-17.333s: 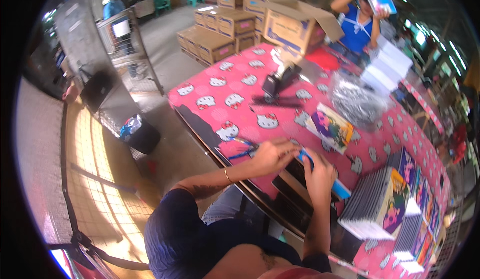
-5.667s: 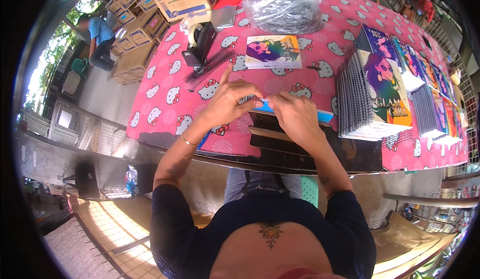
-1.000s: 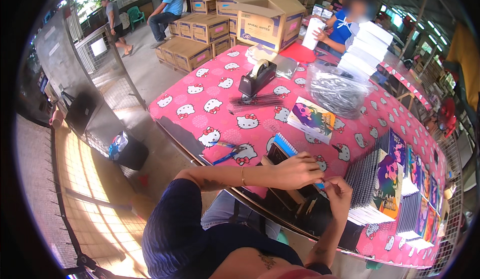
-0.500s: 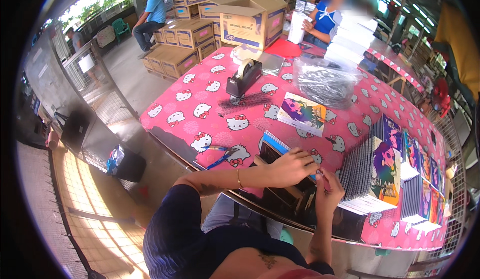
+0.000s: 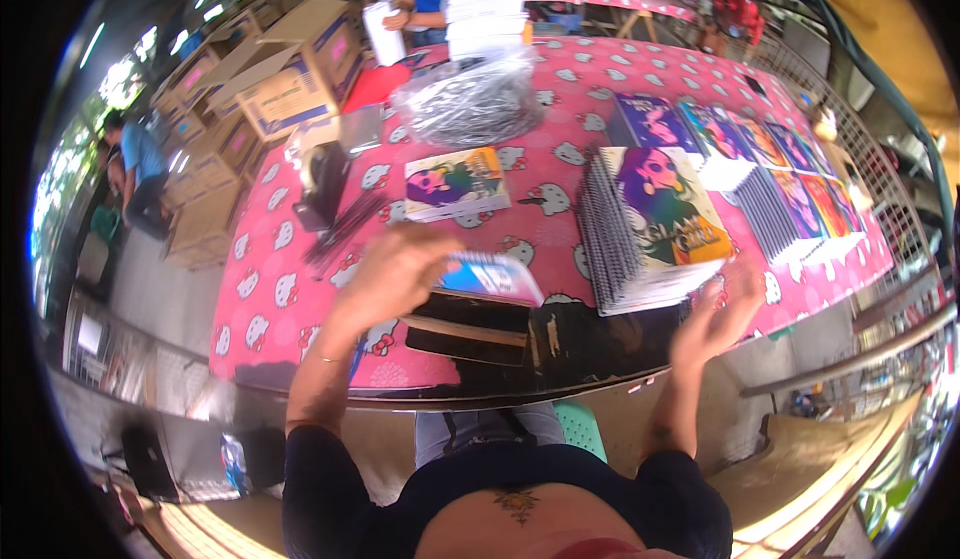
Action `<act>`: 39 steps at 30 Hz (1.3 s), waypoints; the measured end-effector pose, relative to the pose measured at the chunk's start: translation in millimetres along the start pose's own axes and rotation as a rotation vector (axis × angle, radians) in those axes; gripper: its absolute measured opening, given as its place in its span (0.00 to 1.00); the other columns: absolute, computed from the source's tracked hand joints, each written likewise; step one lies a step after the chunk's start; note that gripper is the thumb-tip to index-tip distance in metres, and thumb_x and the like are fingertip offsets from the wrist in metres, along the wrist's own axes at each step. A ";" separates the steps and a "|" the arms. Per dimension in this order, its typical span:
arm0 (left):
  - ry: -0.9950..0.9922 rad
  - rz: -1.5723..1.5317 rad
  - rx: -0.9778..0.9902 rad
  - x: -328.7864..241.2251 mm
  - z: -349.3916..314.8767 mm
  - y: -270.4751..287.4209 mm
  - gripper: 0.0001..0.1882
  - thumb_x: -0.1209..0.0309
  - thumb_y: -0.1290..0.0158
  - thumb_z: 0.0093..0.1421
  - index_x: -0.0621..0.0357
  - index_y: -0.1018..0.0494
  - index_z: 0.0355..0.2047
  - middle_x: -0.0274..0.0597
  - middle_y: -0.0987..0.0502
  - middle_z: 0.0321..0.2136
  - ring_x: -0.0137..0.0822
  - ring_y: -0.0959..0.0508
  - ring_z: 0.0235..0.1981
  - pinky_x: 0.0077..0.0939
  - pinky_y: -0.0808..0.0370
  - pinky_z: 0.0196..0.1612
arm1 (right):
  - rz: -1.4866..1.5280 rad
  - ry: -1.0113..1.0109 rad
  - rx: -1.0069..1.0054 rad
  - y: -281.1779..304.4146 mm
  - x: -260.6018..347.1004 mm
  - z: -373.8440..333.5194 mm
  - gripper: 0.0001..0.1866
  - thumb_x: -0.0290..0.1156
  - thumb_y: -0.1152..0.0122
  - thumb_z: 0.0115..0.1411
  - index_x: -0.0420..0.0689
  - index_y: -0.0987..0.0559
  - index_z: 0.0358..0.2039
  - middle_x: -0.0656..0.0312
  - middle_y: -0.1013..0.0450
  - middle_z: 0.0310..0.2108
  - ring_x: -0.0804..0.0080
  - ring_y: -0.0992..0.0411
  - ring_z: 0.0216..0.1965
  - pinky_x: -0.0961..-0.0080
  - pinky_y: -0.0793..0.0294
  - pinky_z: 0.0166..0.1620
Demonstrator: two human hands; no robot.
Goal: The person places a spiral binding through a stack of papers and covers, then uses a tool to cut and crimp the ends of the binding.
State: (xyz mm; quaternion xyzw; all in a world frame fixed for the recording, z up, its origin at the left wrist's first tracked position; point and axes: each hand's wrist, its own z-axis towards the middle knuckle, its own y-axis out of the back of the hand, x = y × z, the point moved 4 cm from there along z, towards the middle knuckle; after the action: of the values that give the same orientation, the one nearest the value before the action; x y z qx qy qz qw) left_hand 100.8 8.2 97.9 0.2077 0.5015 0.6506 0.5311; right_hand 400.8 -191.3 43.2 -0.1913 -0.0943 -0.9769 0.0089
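Right hand (image 5: pixel 712 321) now off booklet (image 5: pixel 490 279), left hand (image 5: pixel 395 274) grip holding it

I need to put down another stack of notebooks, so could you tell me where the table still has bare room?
The pink tablecloth is bare along its left side, below the tape dispenser. A smaller gap lies between the single notebook and the spiral stack. The right end is crowded with notebook rows; the plastic bag fills the far middle.

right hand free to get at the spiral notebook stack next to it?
Probably yes. The right hand is open, holds nothing and hangs just in front of the stack of spiral notebooks, with nothing between them. The left hand holds a small blue booklet off to the side, clear of that path.
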 end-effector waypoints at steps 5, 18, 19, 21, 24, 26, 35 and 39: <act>-0.329 -0.065 -0.452 -60.3 88.8 56.4 0.11 0.81 0.45 0.55 0.63 0.21 0.40 0.48 0.19 0.33 0.48 0.20 0.36 0.38 0.27 0.42 | 0.380 -0.598 0.133 -0.1 -91.4 20.5 0.20 0.35 0.45 0.70 0.38 0.25 0.58 0.48 0.31 0.59 0.59 0.32 0.58 0.65 0.36 0.61; -0.365 -0.619 -0.548 -119.0 249.3 -35.8 0.27 0.50 0.48 0.68 0.54 0.29 0.58 0.49 0.28 0.50 0.40 0.29 0.50 0.33 0.33 0.54 | 0.631 -0.233 0.066 -11.8 6.5 71.2 0.19 0.20 0.44 0.67 0.32 0.30 0.58 0.54 0.24 0.50 0.68 0.25 0.49 0.67 0.28 0.56; -0.419 -0.501 -0.581 -112.9 259.3 -46.9 0.29 0.48 0.50 0.68 0.51 0.30 0.62 0.51 0.29 0.53 0.42 0.32 0.54 0.35 0.35 0.59 | 0.844 -0.314 0.065 -16.3 0.3 68.5 0.19 0.21 0.44 0.67 0.32 0.30 0.58 0.56 0.26 0.51 0.71 0.27 0.51 0.70 0.29 0.57; -0.430 -0.542 -0.405 -107.3 271.9 -61.6 0.29 0.47 0.51 0.68 0.49 0.30 0.62 0.51 0.29 0.52 0.43 0.32 0.55 0.36 0.36 0.60 | 0.942 -0.323 0.094 -21.5 -10.2 62.4 0.22 0.23 0.43 0.68 0.34 0.33 0.61 0.55 0.30 0.57 0.70 0.30 0.56 0.69 0.32 0.60; -0.186 -0.256 -0.042 -91.6 278.8 -96.2 0.34 0.39 0.47 0.61 0.42 0.30 0.63 0.50 0.29 0.53 0.45 0.32 0.56 0.36 0.35 0.60 | 0.947 -0.198 -0.291 -2.6 -42.3 59.7 0.33 0.40 0.47 0.69 0.36 0.41 0.68 0.47 0.39 0.66 0.59 0.41 0.68 0.60 0.46 0.69; -0.086 -0.007 0.095 -72.7 264.0 -132.6 0.36 0.36 0.46 0.58 0.39 0.29 0.63 0.52 0.29 0.56 0.47 0.33 0.60 0.37 0.36 0.62 | 0.476 -0.150 -0.124 2.6 -26.9 50.9 0.38 0.44 0.44 0.66 0.37 0.44 0.69 0.45 0.44 0.69 0.56 0.48 0.71 0.56 0.57 0.72; -0.129 -0.173 -0.264 45.9 177.5 -94.1 0.16 0.61 0.40 0.62 0.58 0.22 0.45 0.52 0.21 0.39 0.53 0.20 0.42 0.40 0.23 0.46 | -0.245 0.229 0.524 -51.7 9.8 8.3 0.23 0.41 0.40 0.63 0.42 0.21 0.54 0.57 0.25 0.55 0.61 0.31 0.61 0.50 0.46 0.66; -0.034 0.280 0.044 175.7 57.5 -125.4 0.17 0.64 0.38 0.56 0.57 0.22 0.44 0.48 0.22 0.38 0.48 0.20 0.42 0.39 0.22 0.44 | -0.075 0.236 0.469 -50.3 43.5 10.6 0.23 0.38 0.37 0.60 0.42 0.21 0.54 0.56 0.26 0.56 0.56 0.32 0.61 0.52 0.44 0.65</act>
State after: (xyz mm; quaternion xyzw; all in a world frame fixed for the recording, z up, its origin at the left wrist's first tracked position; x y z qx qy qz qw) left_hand 146.1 182.7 -34.0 0.2982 0.4726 0.7036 0.4390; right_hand 361.8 -139.2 60.0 -0.0650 -0.3235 -0.9436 0.0277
